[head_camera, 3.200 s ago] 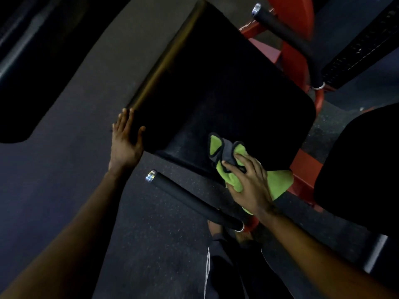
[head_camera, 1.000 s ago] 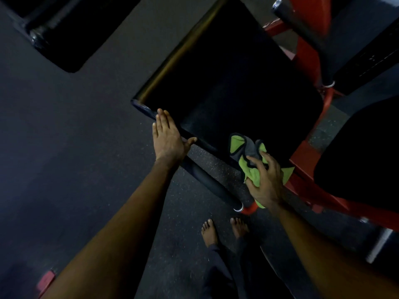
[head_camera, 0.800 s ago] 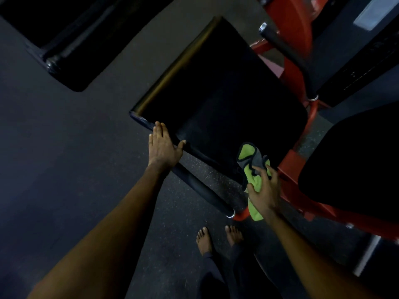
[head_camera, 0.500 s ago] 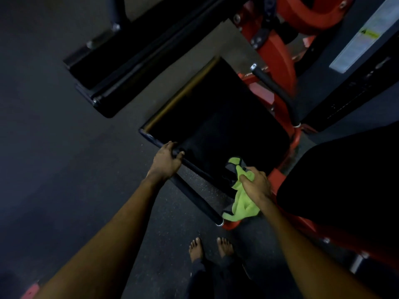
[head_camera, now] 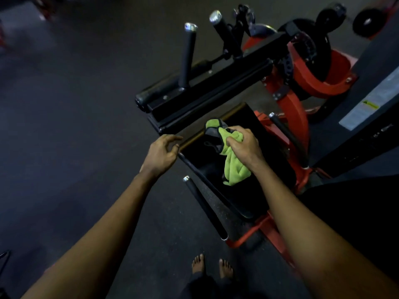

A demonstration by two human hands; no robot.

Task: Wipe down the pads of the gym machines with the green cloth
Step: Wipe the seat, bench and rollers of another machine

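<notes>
Gripping the green cloth (head_camera: 232,167) in a bunch, the right hand (head_camera: 241,145) holds it over the middle of the black seat pad (head_camera: 269,160). Most of the fabric hangs below the fist toward the padding, likely so a broad fold can be pressed down for a wiping stroke, though I cannot tell whether it touches the pad. The left hand (head_camera: 162,153) sits just beside the pad's left corner, fingers loosely curled and holding nothing, probably placed to steady the seat, while the long black pad (head_camera: 205,87) beyond looks unwiped.
</notes>
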